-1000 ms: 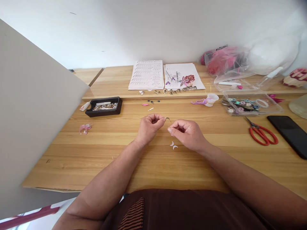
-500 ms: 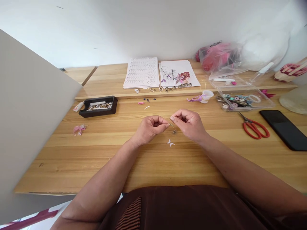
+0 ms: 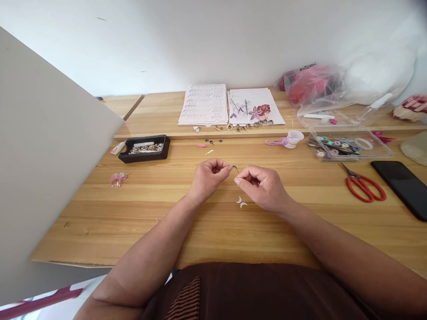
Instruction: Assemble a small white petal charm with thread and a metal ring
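Thumb and forefinger of my left hand (image 3: 208, 178) are pinched on one end of a thin curved wire (image 3: 235, 167). The wire arches over to my right hand (image 3: 262, 186), whose thumb and forefinger are closed at its lower end. Those right fingertips hide whatever is at that end. Both hands are above the wooden table, close together but apart. Just below them, two small white crescent pieces (image 3: 243, 205) lie on the wood.
Red-handled scissors (image 3: 365, 186) and a black phone (image 3: 400, 186) lie at right, near a clear box (image 3: 376, 153) of threads. A black bead tray (image 3: 163, 153) stands at left. Patterned sheets (image 3: 203, 104) lie on the raised back ledge. A small white cup (image 3: 295, 138) stands near it.
My right hand has come down to the wire's lower end and covers the small dark round piece that hung there in the open. The whole view has shifted slightly.
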A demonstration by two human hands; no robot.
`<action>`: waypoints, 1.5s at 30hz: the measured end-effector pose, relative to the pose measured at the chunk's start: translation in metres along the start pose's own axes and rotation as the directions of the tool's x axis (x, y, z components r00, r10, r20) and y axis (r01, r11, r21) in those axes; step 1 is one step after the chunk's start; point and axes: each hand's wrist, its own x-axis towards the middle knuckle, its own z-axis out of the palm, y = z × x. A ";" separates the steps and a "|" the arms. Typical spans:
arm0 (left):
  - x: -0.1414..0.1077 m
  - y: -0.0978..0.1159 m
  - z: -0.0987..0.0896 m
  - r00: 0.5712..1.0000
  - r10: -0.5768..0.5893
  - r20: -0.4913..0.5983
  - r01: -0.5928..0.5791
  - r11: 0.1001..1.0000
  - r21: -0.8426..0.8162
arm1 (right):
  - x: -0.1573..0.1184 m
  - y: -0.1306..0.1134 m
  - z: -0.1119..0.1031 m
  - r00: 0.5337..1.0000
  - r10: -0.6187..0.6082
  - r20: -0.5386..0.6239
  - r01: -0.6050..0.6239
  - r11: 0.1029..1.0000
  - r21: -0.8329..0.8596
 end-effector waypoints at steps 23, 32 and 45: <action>0.000 0.000 0.000 1.000 -0.010 0.004 0.010 0.992 -0.127 | 0.011 0.014 0.001 0.968 0.231 0.099 -0.250 0.925 0.287; -0.006 0.003 0.001 0.981 0.092 0.170 -0.123 0.975 0.183 | 0.005 0.002 -0.006 0.998 -0.041 -0.045 0.044 0.998 0.054; -0.004 0.001 0.000 0.992 0.018 0.128 -0.011 0.998 -0.059 | 0.018 0.027 -0.001 0.982 0.186 0.035 -0.186 0.915 0.357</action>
